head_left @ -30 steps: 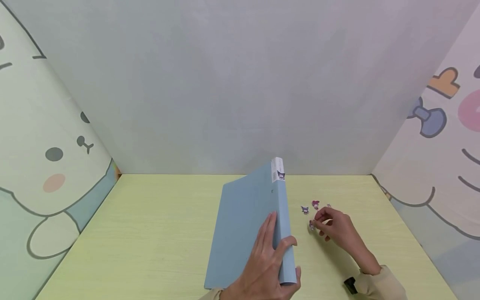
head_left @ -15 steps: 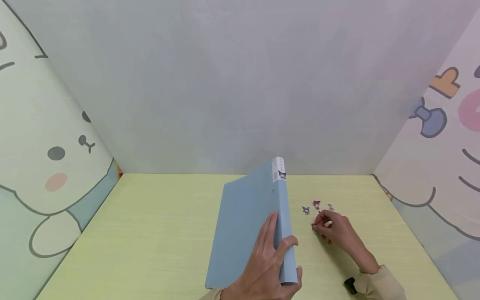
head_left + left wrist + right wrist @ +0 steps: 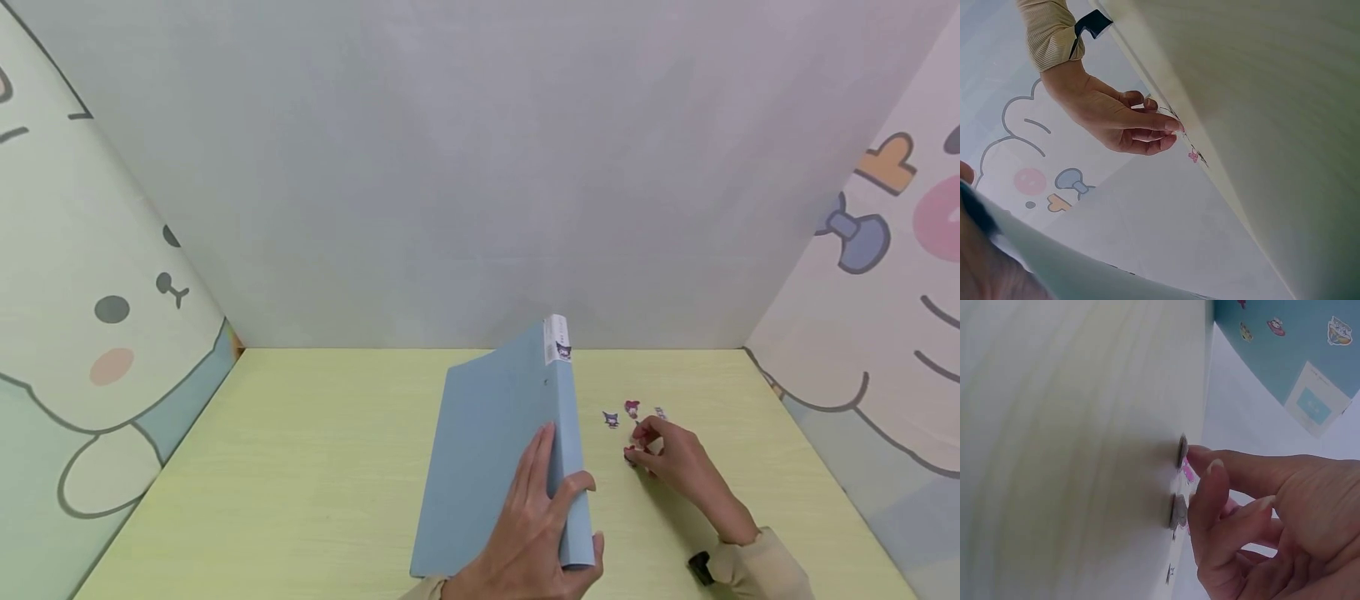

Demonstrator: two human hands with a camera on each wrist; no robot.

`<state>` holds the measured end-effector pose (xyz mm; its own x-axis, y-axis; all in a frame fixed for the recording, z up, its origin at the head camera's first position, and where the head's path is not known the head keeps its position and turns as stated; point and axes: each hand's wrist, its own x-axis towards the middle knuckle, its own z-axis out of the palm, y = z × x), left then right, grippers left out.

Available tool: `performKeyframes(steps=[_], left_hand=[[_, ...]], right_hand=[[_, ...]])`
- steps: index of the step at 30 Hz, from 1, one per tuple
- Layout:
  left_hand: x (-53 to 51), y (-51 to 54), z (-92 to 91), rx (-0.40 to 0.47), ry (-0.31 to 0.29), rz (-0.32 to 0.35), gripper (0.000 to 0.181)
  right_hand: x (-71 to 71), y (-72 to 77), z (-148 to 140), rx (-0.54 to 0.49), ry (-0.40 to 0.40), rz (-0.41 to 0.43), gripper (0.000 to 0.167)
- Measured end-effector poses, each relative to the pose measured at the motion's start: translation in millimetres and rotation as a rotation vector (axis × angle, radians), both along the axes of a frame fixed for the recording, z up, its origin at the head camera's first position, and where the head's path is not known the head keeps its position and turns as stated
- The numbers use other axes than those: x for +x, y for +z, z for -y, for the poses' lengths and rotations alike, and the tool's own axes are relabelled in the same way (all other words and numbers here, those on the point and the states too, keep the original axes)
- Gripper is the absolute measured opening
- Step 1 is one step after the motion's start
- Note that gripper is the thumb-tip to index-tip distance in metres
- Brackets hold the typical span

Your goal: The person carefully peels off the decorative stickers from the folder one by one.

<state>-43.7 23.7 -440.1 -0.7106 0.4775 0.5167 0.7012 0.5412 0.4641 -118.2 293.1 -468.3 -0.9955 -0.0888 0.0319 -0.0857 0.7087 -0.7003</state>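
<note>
Binder (image 3: 480, 442) gripped by left hand (image 3: 528, 529), stickers (image 3: 632, 408) on table (image 3: 330, 467), hold unclear in right hand (image 3: 672, 454), wall (image 3: 480, 167) behind

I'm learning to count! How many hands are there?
2: the left hand grips the folder, and the right hand is at the small figures on the table. I see no others.

Yellow table (image 3: 300, 467); small stickers (image 3: 611, 420) atop

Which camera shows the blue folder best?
The head view: the blue folder shows its spine and one cover, partly behind the left hand. The left wrist view catches a strip; the right wrist view, part of a stickered cover.
</note>
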Motion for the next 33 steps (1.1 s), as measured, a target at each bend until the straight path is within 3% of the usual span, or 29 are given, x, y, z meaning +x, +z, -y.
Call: performKeyframes(steps=[10,17,25,33], left_hand=[[-0.2,-1.5,-0.8,-0.014,0.02,-0.04,0.057],[-0.1,0.1,0.2,-0.032,0.028,-0.03,0.055],[-0.1,-1.4,-1.9,-0.037,0.063,-0.101,0.059],[-0.6,-1.7,-2.6,-0.029,0.052,-0.098,0.055]], right_hand=[[-2.9,1.5,0,0.026,0.016,-0.021,0.023],[-3.8,3.8,3,0.051,0.029,-0.051,0.024],[-7.8,4.7,9,0.042,0.002,-0.082,0.017],[-15.0,13.5,18,-0.025,-0.005,-0.077,0.018]])
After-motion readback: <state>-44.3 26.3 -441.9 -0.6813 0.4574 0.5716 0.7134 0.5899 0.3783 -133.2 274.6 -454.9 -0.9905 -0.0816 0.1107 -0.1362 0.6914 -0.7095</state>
